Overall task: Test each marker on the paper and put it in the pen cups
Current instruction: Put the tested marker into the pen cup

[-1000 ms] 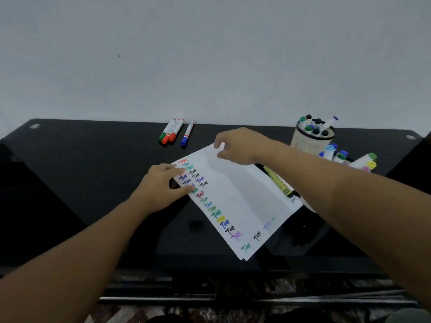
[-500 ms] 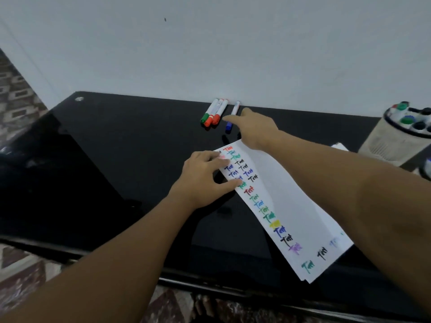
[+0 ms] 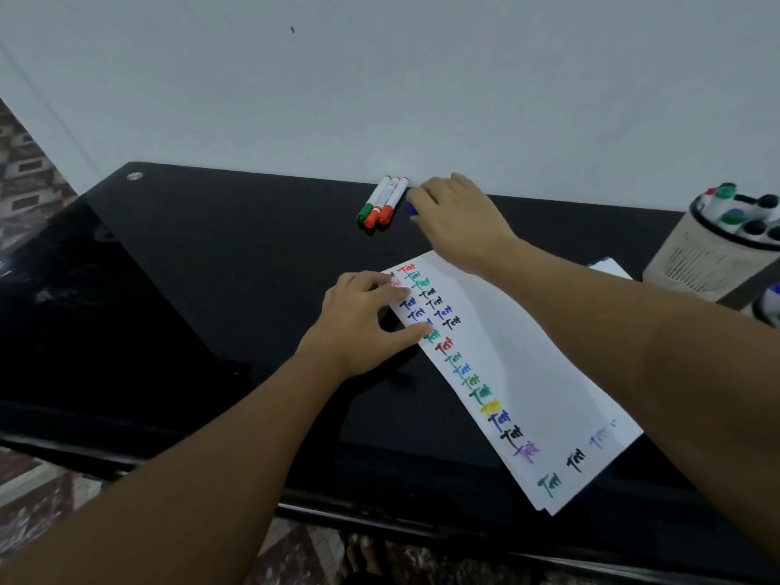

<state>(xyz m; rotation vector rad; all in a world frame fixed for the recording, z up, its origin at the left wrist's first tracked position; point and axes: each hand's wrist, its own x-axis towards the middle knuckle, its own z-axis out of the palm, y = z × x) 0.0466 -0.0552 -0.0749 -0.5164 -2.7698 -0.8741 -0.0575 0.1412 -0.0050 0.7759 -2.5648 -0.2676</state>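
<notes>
With the left hand [image 3: 363,323] pressing spread fingers on the paper [image 3: 506,373], the right hand [image 3: 456,213] curls over the blue-capped marker [image 3: 411,209], apparently gripping it; uncapping and testing likely follow.

The right hand [image 3: 458,221] covers a blue-capped marker [image 3: 411,209] on the black bench [image 3: 211,255]; the left hand [image 3: 363,323] presses the paper [image 3: 519,373] flat.

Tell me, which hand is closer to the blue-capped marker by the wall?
Right. The right hand lies over the blue-capped marker; the left hand rests on the paper, nearer the person.
</notes>
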